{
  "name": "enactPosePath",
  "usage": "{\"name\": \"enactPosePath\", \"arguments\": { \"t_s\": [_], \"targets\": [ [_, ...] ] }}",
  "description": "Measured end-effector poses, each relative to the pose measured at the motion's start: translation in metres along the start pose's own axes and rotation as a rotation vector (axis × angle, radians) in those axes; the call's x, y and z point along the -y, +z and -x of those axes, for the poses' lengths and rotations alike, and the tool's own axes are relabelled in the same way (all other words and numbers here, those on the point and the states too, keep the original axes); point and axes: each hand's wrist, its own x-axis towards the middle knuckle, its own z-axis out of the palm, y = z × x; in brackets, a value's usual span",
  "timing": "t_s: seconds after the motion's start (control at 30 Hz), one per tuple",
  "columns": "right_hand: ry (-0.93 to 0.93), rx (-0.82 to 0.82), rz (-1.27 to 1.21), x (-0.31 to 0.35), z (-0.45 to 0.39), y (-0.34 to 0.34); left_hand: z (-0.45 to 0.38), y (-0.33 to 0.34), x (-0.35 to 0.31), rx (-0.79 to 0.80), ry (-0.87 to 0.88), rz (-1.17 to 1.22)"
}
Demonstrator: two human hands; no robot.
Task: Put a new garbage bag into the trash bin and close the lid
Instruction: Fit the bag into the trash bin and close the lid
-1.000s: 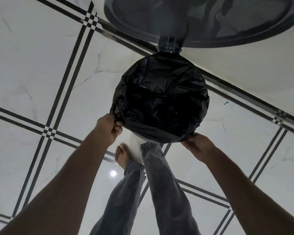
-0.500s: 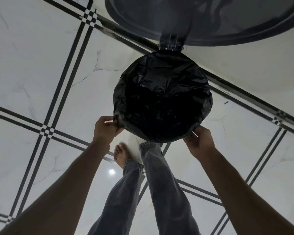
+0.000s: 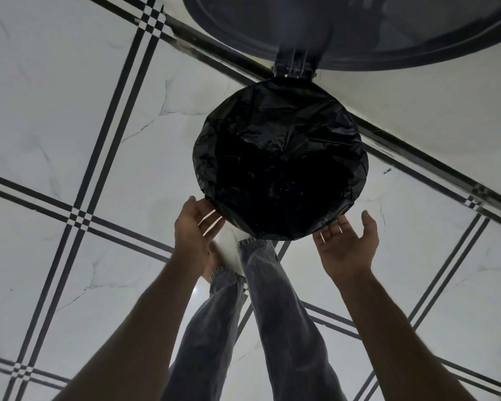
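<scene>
Standing over the trash bin (image 3: 281, 157), the person has the black garbage bag (image 3: 272, 125) stretched over its rim, lid (image 3: 359, 30) up. Left hand (image 3: 195, 227) and right hand (image 3: 347, 247) hang spread beside the near edge, each grip holding nothing. Loose near-side plastic could slip inward, or the falling lid could snag it.

We see bare forearms without sleeves, faded grey-blue jeans (image 3: 261, 314) with frayed hems, and a bare foot (image 3: 211, 270) partly hidden behind the left arm.
</scene>
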Motion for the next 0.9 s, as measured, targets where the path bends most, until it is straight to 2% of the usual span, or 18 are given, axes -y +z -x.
{"name": "enactPosePath", "arguments": {
  "t_s": [0.23,0.4,0.53,0.7,0.77,0.83,0.9],
  "targets": [
    [-0.016,0.012,0.032,0.003,-0.005,0.006,0.007,0.001,-0.002,0.117,-0.096,0.100],
    [-0.025,0.034,0.106,0.008,-0.003,0.015,0.007,0.008,-0.004,0.098,-0.091,0.104],
    [-0.072,-0.009,0.178,0.010,-0.003,0.021,0.008,0.012,-0.005,0.089,-0.069,0.102],
    [-0.060,0.008,0.151,0.018,0.005,0.016,0.006,0.011,-0.008,0.084,-0.101,0.092],
    [-0.108,0.000,0.293,0.020,0.005,0.015,0.006,0.009,-0.011,0.073,-0.092,0.086],
    [-0.251,-0.049,0.544,0.020,0.003,0.016,0.005,0.009,-0.012,0.007,-0.017,-0.005],
    [-0.445,-0.101,0.801,0.021,0.004,0.017,0.003,0.007,-0.012,-0.184,0.203,-0.258]
  ]
}}
